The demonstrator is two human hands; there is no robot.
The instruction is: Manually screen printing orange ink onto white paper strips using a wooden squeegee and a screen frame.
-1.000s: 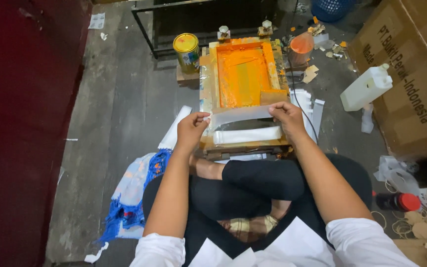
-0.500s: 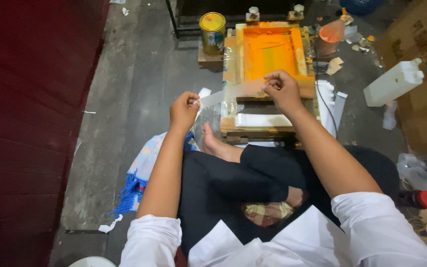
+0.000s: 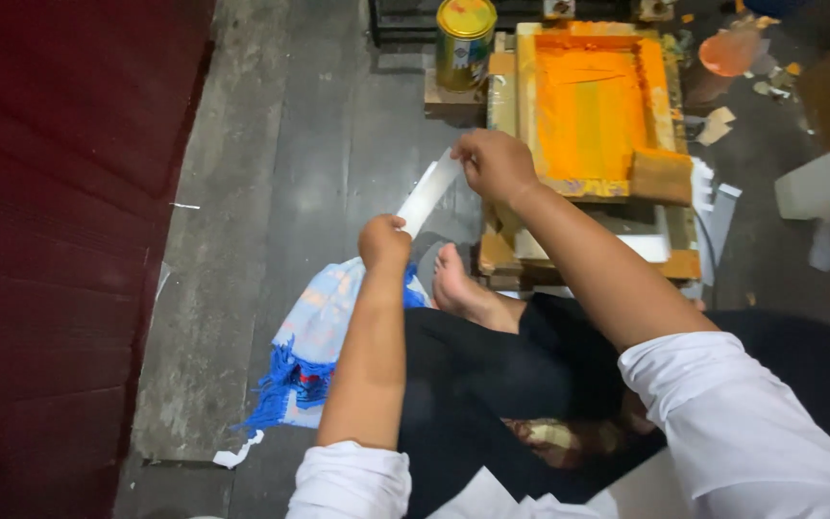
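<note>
Both hands had moved left, away from the orange frame (image 3: pixel 593 106). Left hand (image 3: pixel 383 240) and right hand (image 3: pixel 494 163) each pinched one end of a white strip (image 3: pixel 429 192) above the floor (image 3: pixel 271 192). It looked thin, light and bendy, best held by its ends.

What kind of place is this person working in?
Probably a small, informal screen-printing workshop on the floor: a wooden screen frame thick with orange ink, a paint tin beside it, and a white strip held between both hands.
</note>
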